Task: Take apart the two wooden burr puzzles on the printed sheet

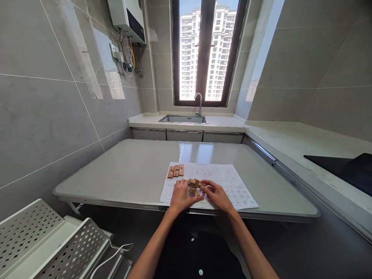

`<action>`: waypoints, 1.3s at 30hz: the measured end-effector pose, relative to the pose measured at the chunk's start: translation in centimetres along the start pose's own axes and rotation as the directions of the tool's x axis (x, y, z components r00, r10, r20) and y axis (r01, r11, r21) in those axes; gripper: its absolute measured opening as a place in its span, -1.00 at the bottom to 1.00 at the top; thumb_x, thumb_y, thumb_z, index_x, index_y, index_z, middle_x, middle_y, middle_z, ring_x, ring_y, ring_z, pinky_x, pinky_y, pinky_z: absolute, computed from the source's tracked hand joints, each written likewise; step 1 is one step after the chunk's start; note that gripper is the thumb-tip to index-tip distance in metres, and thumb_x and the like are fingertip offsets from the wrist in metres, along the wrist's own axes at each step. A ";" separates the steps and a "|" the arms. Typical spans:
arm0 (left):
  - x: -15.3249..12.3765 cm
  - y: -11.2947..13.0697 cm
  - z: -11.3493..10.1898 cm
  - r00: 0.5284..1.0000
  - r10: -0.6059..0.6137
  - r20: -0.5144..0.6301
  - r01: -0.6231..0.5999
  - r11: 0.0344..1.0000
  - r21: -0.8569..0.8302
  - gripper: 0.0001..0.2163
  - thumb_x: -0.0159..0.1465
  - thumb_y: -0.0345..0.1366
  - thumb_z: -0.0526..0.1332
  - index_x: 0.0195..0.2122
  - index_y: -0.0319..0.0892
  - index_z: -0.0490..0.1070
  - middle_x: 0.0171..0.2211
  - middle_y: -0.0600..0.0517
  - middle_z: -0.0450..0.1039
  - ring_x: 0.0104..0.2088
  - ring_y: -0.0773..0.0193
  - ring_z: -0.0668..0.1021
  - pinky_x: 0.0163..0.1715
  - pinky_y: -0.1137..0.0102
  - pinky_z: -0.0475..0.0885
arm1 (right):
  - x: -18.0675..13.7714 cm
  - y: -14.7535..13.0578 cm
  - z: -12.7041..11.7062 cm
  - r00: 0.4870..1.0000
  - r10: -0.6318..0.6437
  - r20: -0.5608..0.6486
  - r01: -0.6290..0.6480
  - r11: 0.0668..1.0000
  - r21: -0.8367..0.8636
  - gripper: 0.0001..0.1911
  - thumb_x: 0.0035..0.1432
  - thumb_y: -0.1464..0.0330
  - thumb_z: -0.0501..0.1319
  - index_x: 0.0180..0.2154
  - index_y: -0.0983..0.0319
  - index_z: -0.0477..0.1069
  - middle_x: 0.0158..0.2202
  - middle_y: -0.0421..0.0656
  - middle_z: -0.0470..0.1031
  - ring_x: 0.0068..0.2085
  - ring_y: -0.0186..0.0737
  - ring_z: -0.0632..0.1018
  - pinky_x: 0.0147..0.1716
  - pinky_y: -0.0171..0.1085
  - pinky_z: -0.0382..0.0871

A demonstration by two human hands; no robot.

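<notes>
Small wooden puzzle blocks (pixel 192 183) form a cluster between my hands, over a printed sheet (pixel 215 170). My left hand (pixel 182 195) curves round the cluster's left and near side, fingers at the back and thumb in front. From the right, my right hand (pixel 217 195) pinches a block at the cluster's right edge with thumb and fingertips. How the blocks fit together is too small to tell, and fingers cover part of them. Three flat reddish-brown wooden pieces with cut-outs (pixel 176 171) lie side by side on the sheet's far left corner.
The sheet lies on a pale folding table (pixel 122 170) near its front edge. Beyond it are a counter with a sink (pixel 183 119) and a faucet (pixel 198 104). A white perforated rack (pixel 84 244) with a cable stands at lower left. A dark item (pixel 357 170) lies on the right counter.
</notes>
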State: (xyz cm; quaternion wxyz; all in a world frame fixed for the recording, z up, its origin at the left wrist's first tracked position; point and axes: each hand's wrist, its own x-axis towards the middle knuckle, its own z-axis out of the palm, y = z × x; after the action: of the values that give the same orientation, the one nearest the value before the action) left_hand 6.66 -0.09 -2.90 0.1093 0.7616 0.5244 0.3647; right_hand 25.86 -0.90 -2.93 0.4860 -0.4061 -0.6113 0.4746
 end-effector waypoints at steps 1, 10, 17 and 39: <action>0.0 -0.1 0.1 1.000 -0.002 -0.030 0.002 1.000 0.012 -0.45 -0.05 0.11 0.48 -0.13 -0.10 0.49 -0.14 -0.07 0.48 -0.05 -0.05 0.45 -0.04 0.12 0.40 | 0.1 0.0 0.0 1.000 0.008 -0.023 -0.007 1.000 0.011 -0.44 0.13 -0.03 0.32 0.00 0.24 0.49 -0.44 -0.19 0.52 -0.43 -0.24 0.50 -0.41 -0.28 0.33; -0.2 -0.5 0.7 0.994 0.007 -0.109 0.000 0.998 0.067 -0.40 0.08 0.12 0.41 0.04 -0.15 0.44 0.05 -0.18 0.37 0.16 -0.16 0.34 0.17 -0.02 0.30 | 0.5 0.8 0.0 0.995 0.031 -0.098 -0.024 0.997 0.075 -0.35 0.08 -0.11 0.32 -0.02 0.26 0.45 -0.48 -0.20 0.47 -0.50 -0.28 0.42 -0.50 -0.29 0.30; -0.2 0.0 0.2 0.993 0.005 -0.115 -0.011 0.999 -0.051 -0.59 0.22 0.07 0.33 -0.04 -0.07 0.47 0.02 -0.10 0.37 0.14 -0.06 0.35 0.18 0.01 0.29 | 0.6 1.1 0.0 0.995 0.035 -0.092 -0.030 0.998 0.059 -0.32 0.07 -0.14 0.32 -0.01 0.25 0.44 -0.45 -0.19 0.48 -0.52 -0.29 0.41 -0.54 -0.29 0.30; -0.1 -0.3 -0.3 0.993 0.073 -0.097 -0.083 0.991 -0.102 -0.86 0.35 -0.19 0.25 -0.30 -0.13 0.46 -0.07 -0.09 0.46 0.06 0.01 0.40 0.13 0.03 0.34 | 0.4 0.8 0.0 1.000 0.021 0.009 -0.021 0.999 -0.025 -0.43 0.15 -0.07 0.27 -0.02 0.23 0.45 -0.39 -0.20 0.50 -0.41 -0.23 0.48 -0.39 -0.26 0.35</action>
State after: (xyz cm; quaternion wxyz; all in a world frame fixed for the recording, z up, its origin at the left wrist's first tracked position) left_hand 6.22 -0.08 -2.88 0.1107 0.7570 0.4784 0.4311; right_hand 25.82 -0.31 -3.66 0.4728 -0.4163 -0.6152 0.4740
